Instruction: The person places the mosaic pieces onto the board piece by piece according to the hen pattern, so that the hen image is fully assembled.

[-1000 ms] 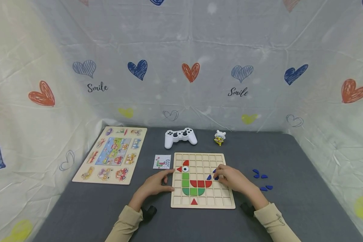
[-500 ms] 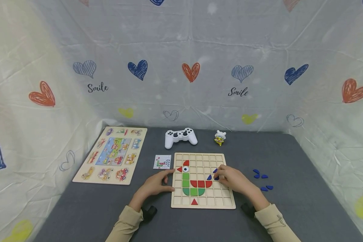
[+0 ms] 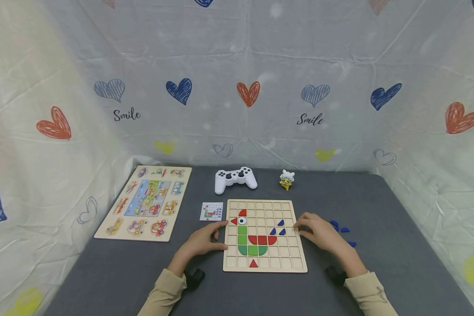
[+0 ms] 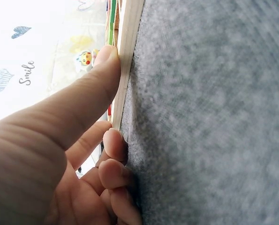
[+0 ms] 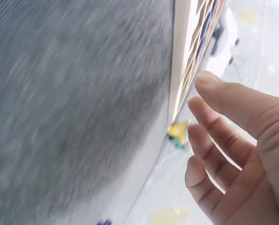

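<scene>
A wooden grid board lies on the grey table, bearing red, green and blue pieces and a round eye piece in a bird-like figure. My left hand touches the board's left edge with thumb and forefinger spread apart; in the left wrist view the thumb lies against the wooden rim. At the board's right edge is my right hand, fingers loosely bent, with nothing between thumb and fingertips in the right wrist view. Three blue pieces sit in cells at the board's right side.
Loose blue pieces lie right of the board, partly hidden by the right hand. A small pattern card is at its upper left. Farther back are a white game controller, a small figurine and a vehicle puzzle board.
My right hand has let go of a blue piece, which now sits in its cell, and has drawn back rightward to the board's edge. The left hand has stayed in place.
</scene>
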Demonstrator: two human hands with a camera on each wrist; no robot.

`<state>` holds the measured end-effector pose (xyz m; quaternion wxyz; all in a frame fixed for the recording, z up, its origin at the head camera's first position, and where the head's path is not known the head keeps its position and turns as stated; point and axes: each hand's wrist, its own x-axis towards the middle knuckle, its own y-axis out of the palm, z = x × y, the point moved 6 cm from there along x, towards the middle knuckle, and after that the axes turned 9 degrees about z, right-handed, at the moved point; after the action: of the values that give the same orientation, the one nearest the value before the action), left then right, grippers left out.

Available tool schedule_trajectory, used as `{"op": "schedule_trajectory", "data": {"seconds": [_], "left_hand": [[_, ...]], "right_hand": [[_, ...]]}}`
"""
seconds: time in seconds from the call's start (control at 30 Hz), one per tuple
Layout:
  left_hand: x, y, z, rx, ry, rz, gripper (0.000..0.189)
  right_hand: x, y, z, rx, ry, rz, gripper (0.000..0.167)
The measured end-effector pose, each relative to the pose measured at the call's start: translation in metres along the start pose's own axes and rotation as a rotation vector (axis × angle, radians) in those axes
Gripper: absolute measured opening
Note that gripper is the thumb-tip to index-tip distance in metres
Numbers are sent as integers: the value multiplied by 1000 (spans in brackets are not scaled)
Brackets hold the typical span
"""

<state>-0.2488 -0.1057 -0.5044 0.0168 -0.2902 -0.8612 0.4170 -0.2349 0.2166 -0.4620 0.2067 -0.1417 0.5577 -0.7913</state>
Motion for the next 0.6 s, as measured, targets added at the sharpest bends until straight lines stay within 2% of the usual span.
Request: {"op": "schedule_trajectory", "data": {"seconds": [0.2,0.6], "left_hand": [[1,1,2,-2,-10,3,72],[0,0,1,-11,-3,11,72]], "right_hand": [[-12,-7,-23,-42,79,-52,18],[-33,-18,-56,23,133,-95,18]]}}
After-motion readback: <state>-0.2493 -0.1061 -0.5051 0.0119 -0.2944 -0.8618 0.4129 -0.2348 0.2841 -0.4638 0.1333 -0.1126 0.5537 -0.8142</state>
